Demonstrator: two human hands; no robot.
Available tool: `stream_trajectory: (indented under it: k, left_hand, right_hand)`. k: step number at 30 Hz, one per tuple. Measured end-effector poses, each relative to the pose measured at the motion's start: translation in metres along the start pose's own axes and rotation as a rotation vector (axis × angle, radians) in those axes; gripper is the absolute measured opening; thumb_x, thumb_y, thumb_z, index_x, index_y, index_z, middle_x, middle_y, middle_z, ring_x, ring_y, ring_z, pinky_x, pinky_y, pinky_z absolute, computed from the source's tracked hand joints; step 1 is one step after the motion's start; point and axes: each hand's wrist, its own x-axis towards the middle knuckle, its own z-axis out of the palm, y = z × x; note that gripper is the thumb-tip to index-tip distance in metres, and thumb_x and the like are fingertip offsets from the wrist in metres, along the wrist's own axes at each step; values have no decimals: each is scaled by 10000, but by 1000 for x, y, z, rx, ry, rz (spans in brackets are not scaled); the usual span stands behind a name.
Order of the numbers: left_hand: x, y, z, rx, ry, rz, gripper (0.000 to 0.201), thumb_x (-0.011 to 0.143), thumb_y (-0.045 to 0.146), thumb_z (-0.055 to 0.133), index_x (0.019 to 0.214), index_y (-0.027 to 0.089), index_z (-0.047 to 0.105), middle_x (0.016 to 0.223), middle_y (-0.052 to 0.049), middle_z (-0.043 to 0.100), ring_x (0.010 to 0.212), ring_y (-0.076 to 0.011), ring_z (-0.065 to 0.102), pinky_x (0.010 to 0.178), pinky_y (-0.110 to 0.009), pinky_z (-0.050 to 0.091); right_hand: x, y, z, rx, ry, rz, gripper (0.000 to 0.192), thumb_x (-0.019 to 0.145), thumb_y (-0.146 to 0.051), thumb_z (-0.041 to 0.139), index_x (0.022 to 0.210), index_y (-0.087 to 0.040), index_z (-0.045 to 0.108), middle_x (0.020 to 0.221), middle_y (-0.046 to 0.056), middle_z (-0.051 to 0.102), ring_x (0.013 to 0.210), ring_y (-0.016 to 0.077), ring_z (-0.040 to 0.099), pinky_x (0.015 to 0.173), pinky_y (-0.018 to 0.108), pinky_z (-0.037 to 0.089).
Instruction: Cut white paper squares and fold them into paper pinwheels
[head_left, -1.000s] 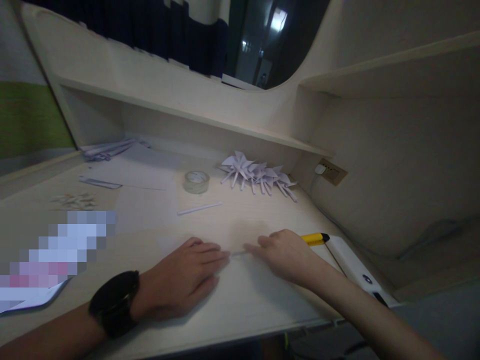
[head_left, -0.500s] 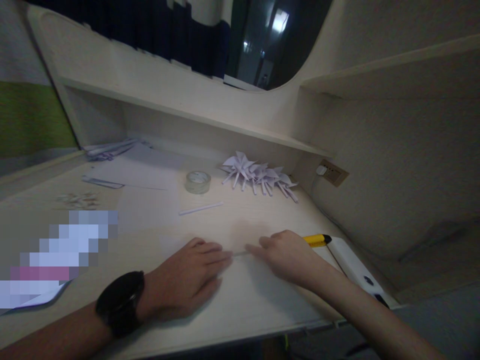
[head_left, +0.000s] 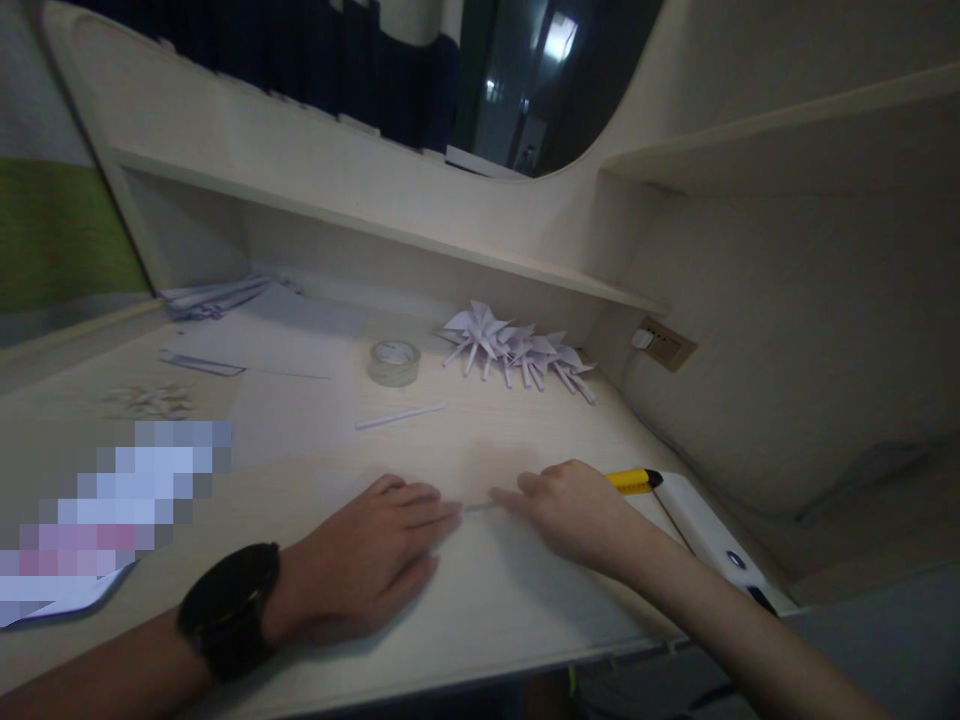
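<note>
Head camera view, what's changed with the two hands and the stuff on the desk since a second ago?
Nothing visibly changed: the view only shifts very slightly. The left hand and right hand stay low over the desk, a faint thin line between them. The tape roll, white paper stick and paper pinwheels stayed put.
</note>
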Motion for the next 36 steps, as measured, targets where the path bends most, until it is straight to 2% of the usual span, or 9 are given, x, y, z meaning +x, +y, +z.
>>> stream_trajectory:
  k: [6, 19, 24, 27, 30, 33, 36]
  left_hand:
    - [2, -1, 5, -28, 81, 30, 408, 916, 280, 395, 1314, 247, 478, 1243, -59, 597, 1104, -245, 522, 957, -416, 317]
    - [2, -1, 11, -9, 88, 25, 408, 910, 277, 411, 1309, 240, 484, 1240, -71, 597, 1120, -251, 521, 964, -427, 329]
    - [-7, -6, 2, 21, 37, -37, 506, 894, 341, 461, 1384, 239, 387, 1356, -78, 506, 1211, -262, 468, 1014, -435, 322]
    - [-19, -9, -9, 82, -6, -148, 634, 852, 455, 515, 1415, 225, 335, 1428, -104, 415, 1285, -295, 397, 1039, -458, 315]
    - [-30, -9, -17, 126, -65, -232, 736, 788, 537, 563, 1411, 209, 350, 1432, -141, 398, 1277, -347, 402, 1010, -505, 350]
    - [-35, -3, -19, 154, -86, -264, 701, 787, 470, 577, 1401, 205, 370, 1409, -154, 428, 1254, -369, 427, 989, -538, 364]
    - [-32, 4, -19, 185, -58, -255, 617, 780, 320, 562, 1366, 189, 418, 1357, -157, 492, 1208, -361, 479, 968, -529, 386]
  right_hand:
    - [0, 0, 0, 1, -4, -2, 292, 862, -157, 522, 1133, -258, 559, 703, 4, 642, 514, 110, 511, 478, 292, 172]
    - [0, -2, -1, 13, -33, 9, 314, 863, -165, 515, 1160, -264, 550, 725, 16, 655, 542, 127, 547, 481, 272, 221]
    - [-3, 3, -1, 35, -10, 29, 342, 876, -151, 472, 1183, -281, 550, 725, 8, 653, 538, 113, 529, 485, 274, 218]
    - [-9, 13, 0, 73, 38, 88, 396, 871, -140, 465, 1236, -281, 525, 748, 3, 658, 555, 106, 531, 503, 268, 230]
    - [-13, 23, 4, 104, 69, 175, 393, 873, -150, 476, 1239, -282, 532, 764, 5, 662, 562, 107, 545, 516, 252, 249]
    - [-12, 29, 11, 185, 120, 267, 369, 888, -191, 482, 1239, -288, 544, 765, 14, 671, 601, 127, 582, 538, 234, 301]
    - [-5, 33, 18, 397, 238, 368, 347, 913, -258, 459, 1247, -262, 551, 889, 55, 694, 734, 160, 621, 626, 245, 396]
